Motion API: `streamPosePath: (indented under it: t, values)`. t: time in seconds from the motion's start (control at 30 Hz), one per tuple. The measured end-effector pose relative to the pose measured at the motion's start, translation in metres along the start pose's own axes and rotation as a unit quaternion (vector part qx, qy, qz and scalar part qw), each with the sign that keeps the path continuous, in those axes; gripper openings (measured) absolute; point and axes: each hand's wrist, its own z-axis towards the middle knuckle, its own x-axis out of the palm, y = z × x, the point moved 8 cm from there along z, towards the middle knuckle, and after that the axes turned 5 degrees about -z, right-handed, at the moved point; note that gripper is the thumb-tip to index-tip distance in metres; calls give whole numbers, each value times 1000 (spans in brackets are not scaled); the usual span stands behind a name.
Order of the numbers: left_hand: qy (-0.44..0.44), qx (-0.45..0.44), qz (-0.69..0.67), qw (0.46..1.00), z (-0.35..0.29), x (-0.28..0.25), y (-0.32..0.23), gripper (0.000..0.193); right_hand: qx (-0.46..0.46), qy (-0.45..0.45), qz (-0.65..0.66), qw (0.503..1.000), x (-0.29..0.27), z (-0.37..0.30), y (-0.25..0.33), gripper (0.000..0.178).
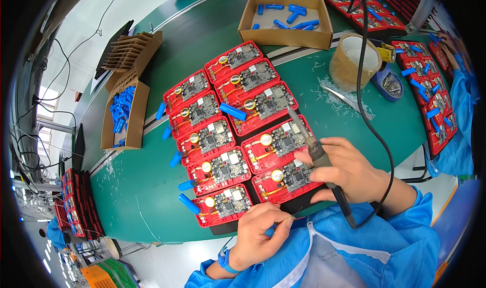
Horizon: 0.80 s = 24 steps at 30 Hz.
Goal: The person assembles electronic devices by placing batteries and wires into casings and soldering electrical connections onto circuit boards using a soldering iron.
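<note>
My right hand (352, 169) is wrapped round a soldering iron (341, 199), its tip pointing up and away over the red cases. Below the near row, my left hand (259, 233) is closed in a pinch on a thin wire (299, 217); where its ends go is hard to make out. Ahead of both hands lie two columns of red plastic cases (267, 159), each with a circuit board (274, 101) and a round coin-like cell (277, 175). A blue cylindrical battery (233, 111) lies across one case. More blue cylinders (189, 204) stick out along the left column.
Cardboard boxes with blue cylinders stand at left (132, 141) and at the back (283, 36). A tape-wrapped tub (347, 65), tweezers (341, 96) and a blue dish (389, 85) sit at right. The iron's black cord (360, 80) loops down there. Another person's blue sleeve (460, 110) is far right.
</note>
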Motion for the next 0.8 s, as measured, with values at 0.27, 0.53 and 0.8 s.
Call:
streamPosePath:
  t: [0.27, 0.53, 0.8]
  values:
    - [-89, -71, -26, 993, 5, -22, -1, 4, -88, 45, -80, 992, 17, 4, 17, 32]
    - [-32, -68, 134, 988, 20, -24, -5, 3, -129, -19, -96, 987, 9, -1, 11, 29]
    - [-90, -102, 177, 975, 18, -25, -7, 5, -100, -152, 91, 979, -49, 2, -2, 56]
